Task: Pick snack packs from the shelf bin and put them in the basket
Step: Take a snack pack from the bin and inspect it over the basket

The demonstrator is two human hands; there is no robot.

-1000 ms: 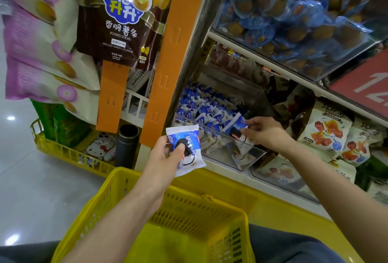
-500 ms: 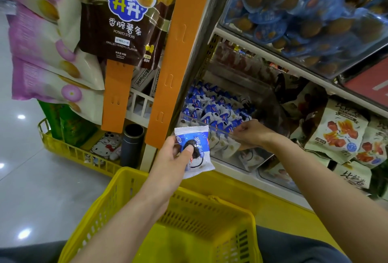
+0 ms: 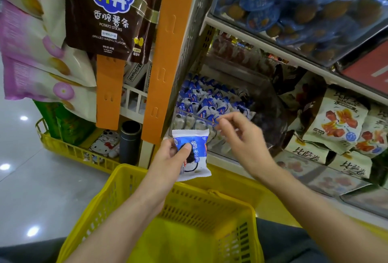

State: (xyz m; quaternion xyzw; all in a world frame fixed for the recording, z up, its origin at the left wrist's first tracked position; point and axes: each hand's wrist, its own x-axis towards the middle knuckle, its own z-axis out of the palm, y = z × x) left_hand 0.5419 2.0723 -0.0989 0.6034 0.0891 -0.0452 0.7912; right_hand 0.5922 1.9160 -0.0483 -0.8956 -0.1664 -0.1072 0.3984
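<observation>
One snack pack (image 3: 192,153) is out of the bin. The left hand (image 3: 168,157) pinches it, with the thumb across its printed face and the fingers behind. It hangs just above the far rim of the yellow basket (image 3: 130,178), at about twelve o'clock from the basket's middle.

The right hand (image 3: 241,139) sits at three o'clock of that pack, just in front of the clear shelf bin (image 3: 184,115). Its fingers are curled, with thumb and forefinger drawn together near the bin's front lip. Blur hides whether they pinch a pack or nothing, so that cannot be told. Many more blue-and-white packs (image 3: 210,99) lie heaped in the bin, at twelve o'clock from both hands.

The main risk is a release from where the pack hangs now. It is over the rim rather than over the basket's floor, so it could strike the edge and slide off toward the shelf. The wrapper looks slick and the grip is a light pinch, so a quick swing toward six o'clock might let it slip early. The right hand could also catch the bin's lip and drag loose packs over it.
</observation>
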